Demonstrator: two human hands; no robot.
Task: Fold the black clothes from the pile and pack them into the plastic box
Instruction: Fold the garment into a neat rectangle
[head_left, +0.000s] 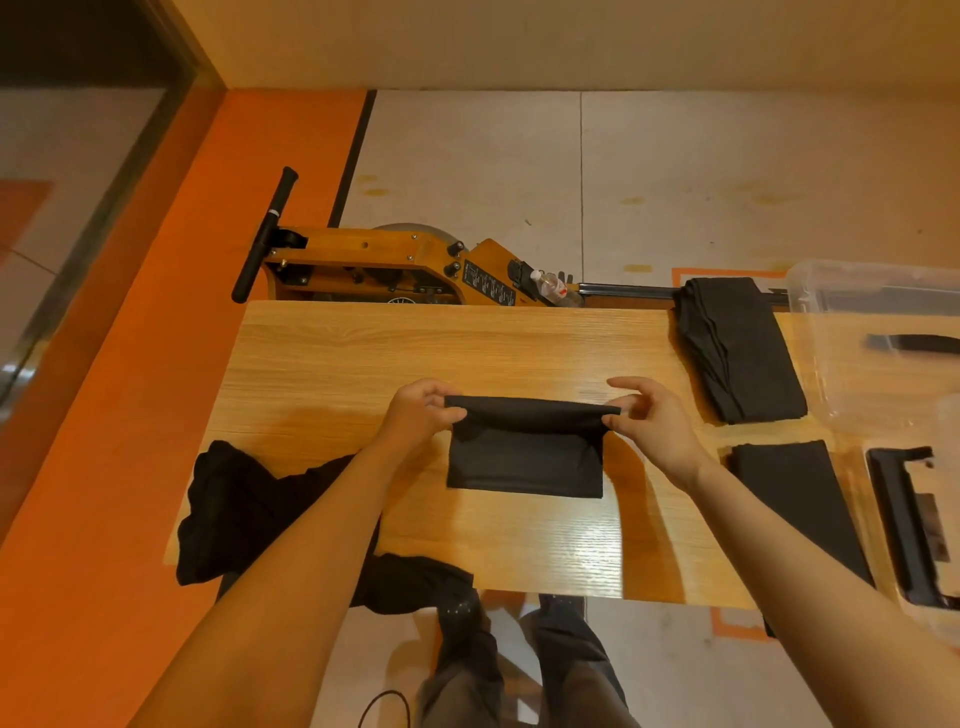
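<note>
A black garment (524, 457) lies partly folded in the middle of the wooden table (363, 353). Its far edge is lifted off the wood. My left hand (418, 415) pinches the left corner of that lifted edge and my right hand (649, 421) pinches the right corner. A loose pile of black clothes (249, 509) hangs over the table's near left edge. The clear plastic box (878, 332) stands at the far right with a dark strip inside. A folded black stack (737, 348) lies beside the box, and another folded black piece (800, 509) lies nearer me.
The box lid (914, 525), clear with a black handle frame, rests at the right near corner. A wooden rowing machine (395, 265) with a black handle and a water bottle stands behind the table. An orange wall runs along the left. My legs show below the near edge.
</note>
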